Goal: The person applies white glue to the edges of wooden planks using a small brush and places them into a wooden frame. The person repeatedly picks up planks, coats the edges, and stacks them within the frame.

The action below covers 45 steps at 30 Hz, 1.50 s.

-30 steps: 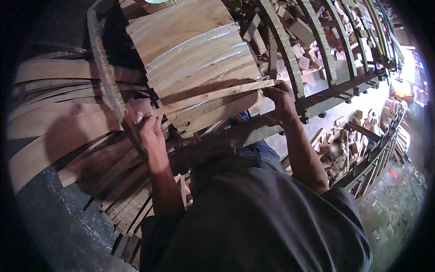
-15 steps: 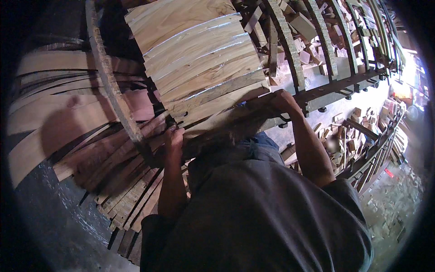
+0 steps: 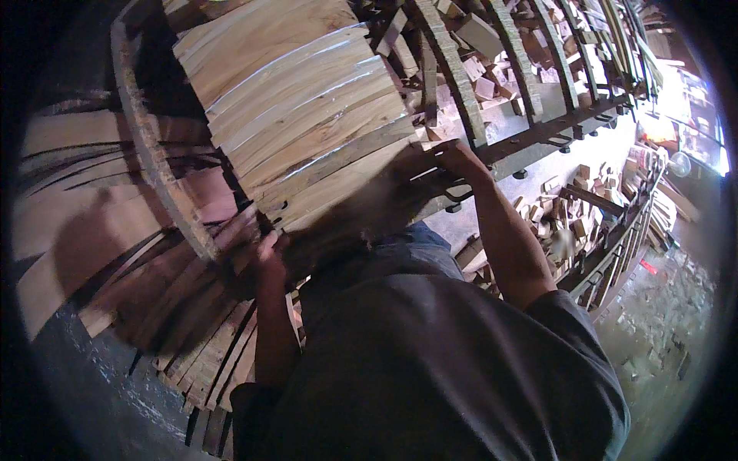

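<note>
A row of pale wooden boards [image 3: 296, 100] lies edge to edge in front of me, with whitish lines along several of the seams. My left hand [image 3: 269, 252] is closed around the near left end of the row, its fingers partly in shadow. At the near right end, my right hand [image 3: 460, 160] curls its fingers over the end of the nearest wooden board [image 3: 350, 180]. Shadow darkens the stretch between both hands, so the near edge is hard to make out.
Dark slatted metal rack bars [image 3: 453, 73] run off to the right, with wood offcuts [image 3: 480, 34] beneath. A curved upright bar [image 3: 150, 138] stands left of the boards. Long planks [image 3: 100, 196] are stacked at left; more offcuts [image 3: 569, 219] lie lower right.
The view has shifted, so the boards and rack appear farther left. Both hands keep to the near ends of the row, with little visible movement against it.
</note>
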### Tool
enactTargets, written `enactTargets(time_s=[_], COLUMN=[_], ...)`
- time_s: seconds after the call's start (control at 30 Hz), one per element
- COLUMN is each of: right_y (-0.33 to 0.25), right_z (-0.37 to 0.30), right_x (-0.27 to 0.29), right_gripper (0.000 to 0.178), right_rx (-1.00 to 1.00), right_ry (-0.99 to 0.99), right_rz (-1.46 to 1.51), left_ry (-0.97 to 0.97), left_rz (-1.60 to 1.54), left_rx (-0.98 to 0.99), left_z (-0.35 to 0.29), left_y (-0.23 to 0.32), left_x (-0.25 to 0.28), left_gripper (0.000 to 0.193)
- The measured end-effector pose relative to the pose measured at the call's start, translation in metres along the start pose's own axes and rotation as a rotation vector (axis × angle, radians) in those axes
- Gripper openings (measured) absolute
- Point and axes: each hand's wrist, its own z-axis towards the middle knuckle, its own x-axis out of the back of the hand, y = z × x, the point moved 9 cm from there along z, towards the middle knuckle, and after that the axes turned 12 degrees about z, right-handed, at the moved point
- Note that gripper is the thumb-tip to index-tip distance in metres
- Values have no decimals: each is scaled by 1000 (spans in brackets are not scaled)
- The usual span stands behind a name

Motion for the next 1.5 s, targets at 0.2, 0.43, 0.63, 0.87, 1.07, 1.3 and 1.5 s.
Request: enactTargets(time_s=[0.2, 0.43, 0.63, 0.87, 1.07, 1.3, 1.5], right_y=[41, 14, 15, 5, 10, -24, -66], right_z=[8, -4, -5, -8, -5, -29, -53], right_x=[18, 11, 19, -5, -16, -11, 12], right_gripper=[33, 23, 27, 31, 30, 28, 28], right_rx=[-24, 152, 189, -17, -21, -12, -60], right_ry=[59, 17, 50, -125, -217, -318, 35], right_rz=[220, 51, 89, 193, 247, 569, 703], left_ry=[-88, 63, -144, -10, 72, -47, 214], left_rz=[867, 42, 523, 324, -116, 13, -202], left_rx=[-276, 90, -230, -287, 118, 116, -33], left_z=[20, 13, 29, 39, 31, 4, -6], left_y=[-9, -22, -36, -52, -57, -16, 17], left_x=[12, 12, 19, 38, 26, 9, 29], left_gripper=[28, 31, 23, 32, 33, 20, 29])
